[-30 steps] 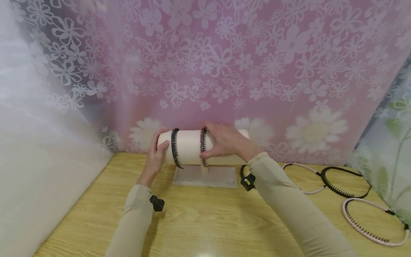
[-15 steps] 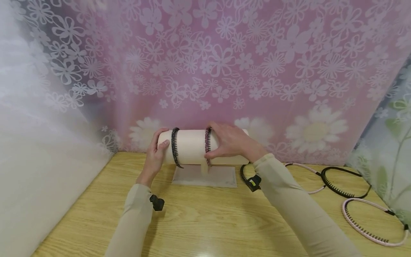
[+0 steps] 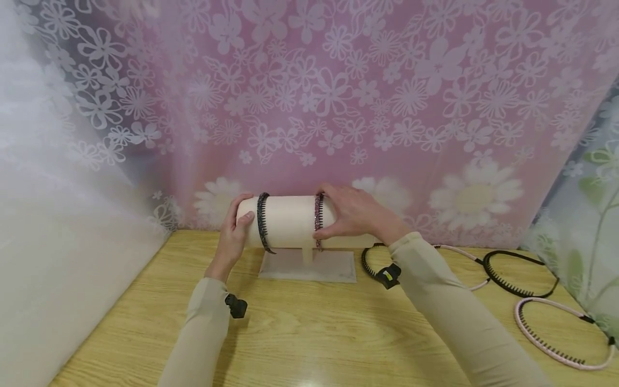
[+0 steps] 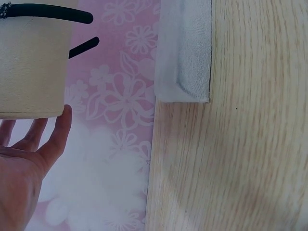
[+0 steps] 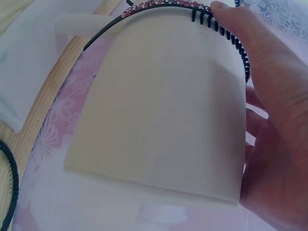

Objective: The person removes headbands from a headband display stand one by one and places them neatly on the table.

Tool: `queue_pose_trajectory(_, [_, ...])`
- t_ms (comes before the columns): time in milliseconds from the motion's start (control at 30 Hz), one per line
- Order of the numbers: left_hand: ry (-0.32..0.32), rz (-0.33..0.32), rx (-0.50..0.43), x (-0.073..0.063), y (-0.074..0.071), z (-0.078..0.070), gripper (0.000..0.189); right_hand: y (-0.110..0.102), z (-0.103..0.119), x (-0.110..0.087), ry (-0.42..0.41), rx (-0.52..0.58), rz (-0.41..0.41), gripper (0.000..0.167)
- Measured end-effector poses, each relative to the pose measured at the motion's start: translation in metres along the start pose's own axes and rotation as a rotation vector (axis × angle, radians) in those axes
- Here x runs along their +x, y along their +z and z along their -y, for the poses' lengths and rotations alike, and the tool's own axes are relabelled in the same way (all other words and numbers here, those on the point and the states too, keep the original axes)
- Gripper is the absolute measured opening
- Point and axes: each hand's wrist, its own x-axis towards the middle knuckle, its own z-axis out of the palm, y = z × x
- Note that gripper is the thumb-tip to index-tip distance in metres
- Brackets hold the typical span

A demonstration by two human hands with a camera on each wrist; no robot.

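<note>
Bracing the cream roll (image 3: 290,221), the left hand (image 3: 234,228) is clasping its end; the right hand (image 3: 357,212) is gripping the pink-studded headband (image 3: 317,216), its fingers probably needing even pressure.

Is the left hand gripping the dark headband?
No, in the head view the left hand grips the end of the cream roll, apart from the dark headband.

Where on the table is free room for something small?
Bare wood: in front of the display base, between left sleeve and right sleeve; also between left sleeve and white curtain. Crowded: right side, with pink headbands, black headbands.
</note>
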Motion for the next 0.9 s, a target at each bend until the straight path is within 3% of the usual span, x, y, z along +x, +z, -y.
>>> queue_pose_trajectory(200, [-0.024, 0.01, -0.005, -0.001, -0.001, -0.006, 0.049, 0.0, -0.004, -0.002, 0.0, 0.003, 0.01, 0.097])
queue_pose_trajectory(433, [-0.019, 0.02, -0.006, -0.008, -0.002, -0.038, 0.049, -0.001, -0.008, -0.002, -0.005, 0.008, 0.006, 0.097])
queue_pose_trajectory(900, [-0.007, 0.026, 0.002, -0.01, -0.002, -0.04, 0.047, 0.0, -0.01, -0.006, -0.045, -0.02, -0.005, 0.099])
